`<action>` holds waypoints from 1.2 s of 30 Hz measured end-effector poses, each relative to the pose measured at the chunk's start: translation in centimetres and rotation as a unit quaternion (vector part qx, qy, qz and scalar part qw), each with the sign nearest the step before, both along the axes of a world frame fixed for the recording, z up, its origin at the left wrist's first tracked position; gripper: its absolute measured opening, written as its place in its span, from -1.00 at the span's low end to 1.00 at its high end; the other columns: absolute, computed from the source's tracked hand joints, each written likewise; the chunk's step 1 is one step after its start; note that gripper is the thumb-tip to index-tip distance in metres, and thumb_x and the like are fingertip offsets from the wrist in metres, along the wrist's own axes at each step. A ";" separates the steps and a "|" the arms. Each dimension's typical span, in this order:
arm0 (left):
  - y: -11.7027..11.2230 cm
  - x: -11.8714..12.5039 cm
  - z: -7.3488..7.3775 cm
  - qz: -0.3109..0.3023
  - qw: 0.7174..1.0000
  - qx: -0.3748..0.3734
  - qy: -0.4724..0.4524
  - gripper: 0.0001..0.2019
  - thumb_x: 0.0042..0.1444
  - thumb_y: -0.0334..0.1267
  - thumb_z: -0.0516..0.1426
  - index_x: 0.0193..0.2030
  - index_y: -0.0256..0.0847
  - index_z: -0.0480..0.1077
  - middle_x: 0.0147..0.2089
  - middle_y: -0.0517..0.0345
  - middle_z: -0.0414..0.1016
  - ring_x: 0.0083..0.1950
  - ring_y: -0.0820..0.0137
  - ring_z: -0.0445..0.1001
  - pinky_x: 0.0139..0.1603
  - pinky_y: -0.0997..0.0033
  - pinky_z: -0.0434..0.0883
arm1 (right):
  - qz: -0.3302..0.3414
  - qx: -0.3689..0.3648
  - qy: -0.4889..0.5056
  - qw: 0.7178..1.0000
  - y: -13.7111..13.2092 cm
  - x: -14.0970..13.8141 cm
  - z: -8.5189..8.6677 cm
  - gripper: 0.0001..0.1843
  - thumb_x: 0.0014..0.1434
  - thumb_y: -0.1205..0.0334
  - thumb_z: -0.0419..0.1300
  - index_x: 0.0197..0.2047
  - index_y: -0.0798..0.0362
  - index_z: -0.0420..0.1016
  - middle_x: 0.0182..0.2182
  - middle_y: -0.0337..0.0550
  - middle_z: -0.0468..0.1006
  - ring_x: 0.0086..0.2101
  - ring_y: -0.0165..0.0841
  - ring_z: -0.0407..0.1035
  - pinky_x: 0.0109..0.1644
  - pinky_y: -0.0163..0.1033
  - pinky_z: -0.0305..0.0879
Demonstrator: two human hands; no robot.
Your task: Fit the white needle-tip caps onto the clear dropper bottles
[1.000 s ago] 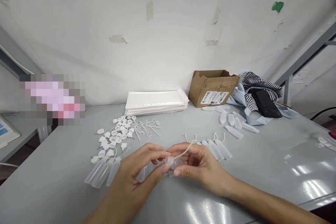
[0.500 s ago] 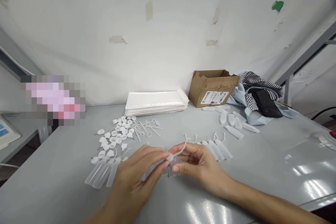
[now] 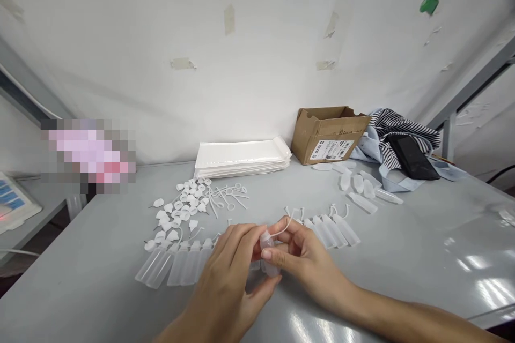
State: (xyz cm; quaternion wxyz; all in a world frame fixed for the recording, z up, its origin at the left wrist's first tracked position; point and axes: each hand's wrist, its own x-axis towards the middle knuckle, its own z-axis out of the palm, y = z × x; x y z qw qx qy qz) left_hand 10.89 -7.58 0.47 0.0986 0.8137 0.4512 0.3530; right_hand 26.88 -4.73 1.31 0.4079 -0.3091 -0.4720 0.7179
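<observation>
Left hand [image 3: 229, 273] and right hand [image 3: 306, 260] pinch a strapped bottle [image 3: 271, 268]; rowed bottles [image 3: 346, 231] look done, while loose caps [image 3: 193, 224], loose straps [image 3: 241, 201] and strapless bottles [image 3: 362, 203] seem left

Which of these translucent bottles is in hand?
The translucent bottle gripped by the left hand and right hand; other visible bottles lie on the tabletop.

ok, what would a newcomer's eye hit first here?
Probably front and centre, where the left hand and right hand both hold a small translucent bottle. Next, likely the brown cardboard box at the back, right of the stacked white mailers. Then the scattered small white pieces, left of centre.
</observation>
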 end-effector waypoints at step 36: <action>-5.8 -6.6 1.6 0.009 0.955 -0.092 0.283 -0.51 -0.13 -0.26 0.30 0.01 -0.16 0.40 -0.01 0.04 0.52 0.11 0.06 0.37 0.10 0.12 0.41 | 0.082 0.759 -0.313 0.565 -2.4 0.1 -1.7 -0.72 0.32 0.44 0.02 0.01 0.31 0.46 -0.02 -0.02 0.55 0.13 -0.26 0.29 0.38 -0.13 -0.07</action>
